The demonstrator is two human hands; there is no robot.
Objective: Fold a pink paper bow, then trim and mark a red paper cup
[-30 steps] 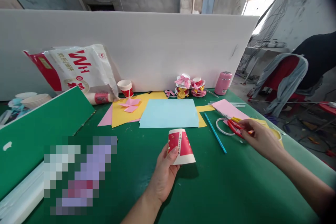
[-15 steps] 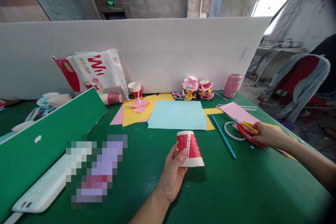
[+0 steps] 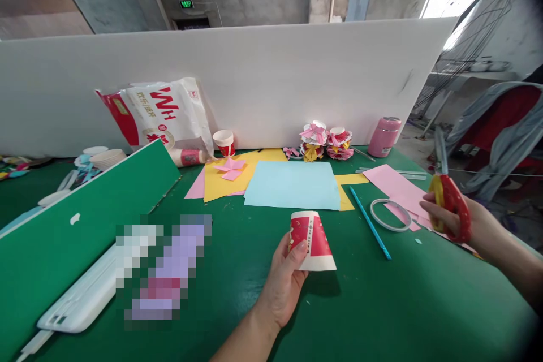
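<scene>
My left hand (image 3: 285,280) is closed around a red and white paper cup (image 3: 319,243), which is held upside down with its wide rim facing down over the green table. Off to the right, my right hand (image 3: 470,220) grips a pair of scissors (image 3: 450,203) with red and yellow handles, raised off the table, blades pointing up. Below and left of the scissors lie a roll of clear tape (image 3: 390,215) and pink paper (image 3: 392,186). Between the two hands rests a blue pencil-like stick (image 3: 370,223). Light blue paper (image 3: 292,184) lies beyond the cup.
At the back stand another paper cup (image 3: 224,142), several frilled paper pieces (image 3: 314,141) and a pink bottle (image 3: 384,137). A plastic bag of cups (image 3: 156,110) leans on the white partition (image 3: 263,79). A green board (image 3: 106,192) and a white power strip (image 3: 85,300) lie left.
My right hand has lifted the scissors off the table, swinging the blades upward and uncovering the tape roll. My left hand still holds the cup in nearly the same pose. The view has shifted slightly.
</scene>
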